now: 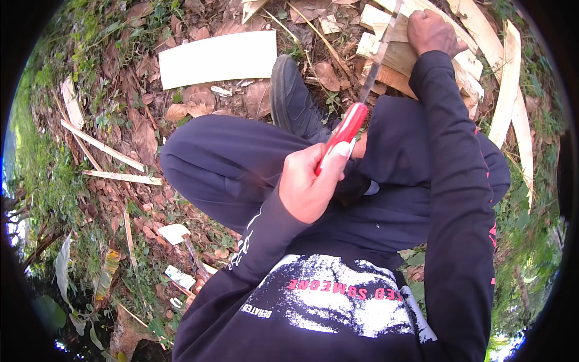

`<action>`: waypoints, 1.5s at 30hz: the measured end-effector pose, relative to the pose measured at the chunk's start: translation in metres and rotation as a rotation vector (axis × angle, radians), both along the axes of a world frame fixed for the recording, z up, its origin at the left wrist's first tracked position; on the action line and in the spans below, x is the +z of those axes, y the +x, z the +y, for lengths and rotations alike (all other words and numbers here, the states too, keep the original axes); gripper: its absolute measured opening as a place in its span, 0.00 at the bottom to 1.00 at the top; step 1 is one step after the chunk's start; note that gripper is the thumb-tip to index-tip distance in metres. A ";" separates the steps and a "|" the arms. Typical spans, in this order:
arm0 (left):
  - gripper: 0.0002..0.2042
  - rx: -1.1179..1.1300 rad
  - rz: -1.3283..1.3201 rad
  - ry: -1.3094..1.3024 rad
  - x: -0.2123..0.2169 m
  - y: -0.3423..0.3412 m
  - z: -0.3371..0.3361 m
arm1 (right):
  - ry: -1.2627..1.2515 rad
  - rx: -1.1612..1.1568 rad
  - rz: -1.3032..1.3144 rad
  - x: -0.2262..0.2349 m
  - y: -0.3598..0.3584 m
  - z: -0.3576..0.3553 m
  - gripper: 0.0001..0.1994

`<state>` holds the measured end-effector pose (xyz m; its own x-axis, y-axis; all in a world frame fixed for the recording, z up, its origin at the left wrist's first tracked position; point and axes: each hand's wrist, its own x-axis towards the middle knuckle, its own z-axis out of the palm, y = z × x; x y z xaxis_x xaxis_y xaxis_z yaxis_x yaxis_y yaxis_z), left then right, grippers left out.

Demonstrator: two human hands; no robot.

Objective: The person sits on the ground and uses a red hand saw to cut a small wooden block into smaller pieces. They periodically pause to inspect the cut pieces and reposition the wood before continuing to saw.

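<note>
My left hand [313,184] is wrapped round the red handle of a long knife [379,60], above my crossed legs. Its narrow metal blade slants up and away to the right, and its tip runs out past the top edge. At the upper right my right hand [433,33] is closed, knuckles up, against a stack of pale split wood [398,57]. Whatever its fingers hold is hidden. The blade passes just left of this hand, over the wood. One block [392,78] in the stack shows a reddish-brown side.
Long pale strips of wood [509,84] lie at the right. A wide pale board [220,58] rests on leaf litter beyond my shoe [295,99]. Thin sticks [102,145] and a small pale chip [174,233] are scattered at the left, among grass and plants.
</note>
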<state>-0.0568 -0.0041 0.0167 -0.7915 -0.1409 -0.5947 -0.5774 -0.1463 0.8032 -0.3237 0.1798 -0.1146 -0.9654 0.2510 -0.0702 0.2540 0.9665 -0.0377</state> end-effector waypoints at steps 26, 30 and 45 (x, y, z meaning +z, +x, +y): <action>0.24 -0.166 0.103 -0.090 -0.029 -0.065 -0.002 | 0.095 0.047 -0.052 -0.004 -0.002 0.011 0.25; 0.21 -0.079 -0.027 0.005 -0.006 -0.017 -0.018 | 0.065 0.036 -0.085 -0.002 -0.001 0.005 0.23; 0.22 -0.013 0.046 0.113 -0.032 -0.067 0.017 | -0.032 0.099 0.193 0.018 0.015 -0.010 0.15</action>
